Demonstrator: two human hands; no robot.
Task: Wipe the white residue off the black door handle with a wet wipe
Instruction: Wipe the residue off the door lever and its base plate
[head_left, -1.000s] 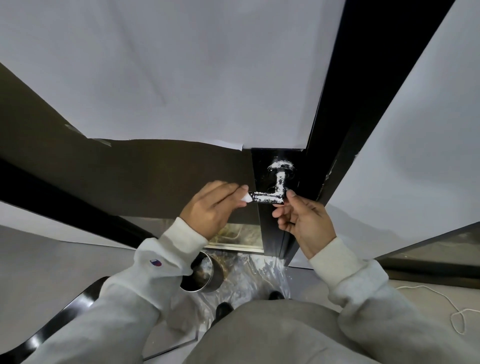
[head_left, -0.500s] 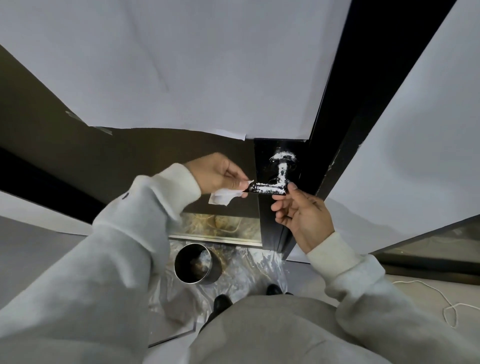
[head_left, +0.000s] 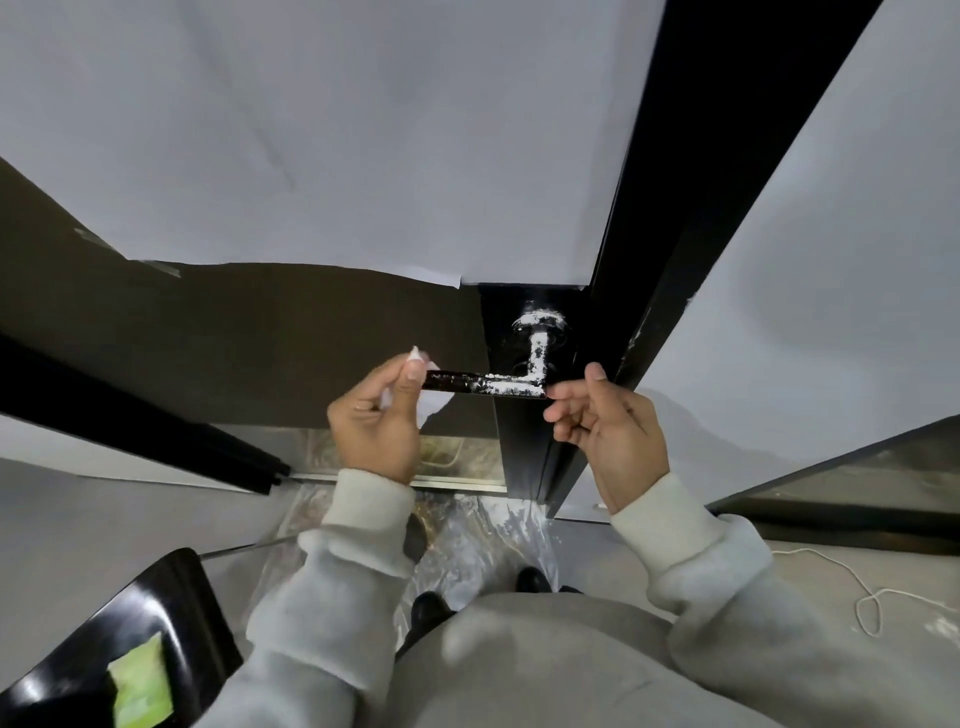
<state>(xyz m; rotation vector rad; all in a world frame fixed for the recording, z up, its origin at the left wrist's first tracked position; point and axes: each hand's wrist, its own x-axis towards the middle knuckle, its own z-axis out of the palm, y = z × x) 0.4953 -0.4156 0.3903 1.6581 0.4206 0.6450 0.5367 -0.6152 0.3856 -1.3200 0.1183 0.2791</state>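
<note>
Frame centre: the left hand (head_left: 375, 422) pinched the wet wipe (head_left: 435, 404) at the door handle (head_left: 488, 383) tip; the right hand (head_left: 608, 418), loosely curled, held nothing. Residue (head_left: 536, 358) (thickest at the bend) risked smearing.

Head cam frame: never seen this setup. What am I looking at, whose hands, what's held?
There is no machine here. One wide-angle camera sits on a person's head and looks down, so the grey sleeves and both hands are the wearer's own.

The left hand pinches a white wet wipe at the free end of the black door handle. That end looks dark and clean; white residue covers the stretch toward the bend and the neck up to the door.

The right hand holds nothing; its fingertips sit at the handle's corner.

Below: clear plastic sheeting on the floor, the person's shoes, and a black chair lower left.
</note>
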